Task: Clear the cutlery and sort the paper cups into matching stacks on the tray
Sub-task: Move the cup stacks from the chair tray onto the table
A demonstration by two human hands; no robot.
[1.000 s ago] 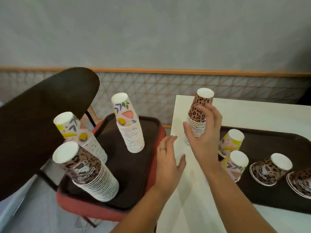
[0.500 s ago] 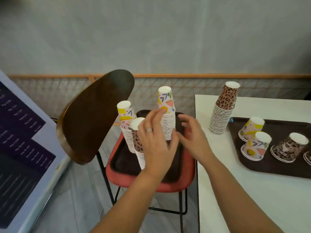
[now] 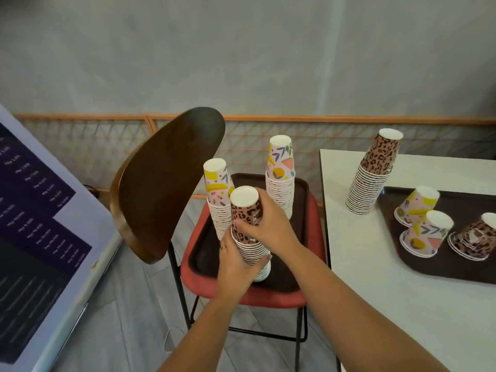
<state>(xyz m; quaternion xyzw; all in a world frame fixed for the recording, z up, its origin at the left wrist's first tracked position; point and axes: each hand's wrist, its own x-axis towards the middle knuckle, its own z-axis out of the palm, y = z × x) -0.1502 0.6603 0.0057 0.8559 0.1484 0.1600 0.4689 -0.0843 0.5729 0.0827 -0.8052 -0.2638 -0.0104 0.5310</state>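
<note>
The tall stack of leopard-print paper cups [image 3: 248, 232] on the chair is seen to be of matt printed paper, with thin white rolled rims showing as fine ridges down its lower half. The same matt paper is shown by the two floral-patterned pink paper cup stacks [image 3: 280, 178] behind it. The dark brown plastic tray [image 3: 298, 210] under them has a smooth, dull finish. The curved dark wooden chair back [image 3: 166, 183] is polished to a soft sheen, and the red chair seat [image 3: 314, 218] looks smooth and matt. Thin black metal legs [image 3: 177, 277] are visible below. The white table top [image 3: 375, 291] appears smooth and faintly satin.
</note>
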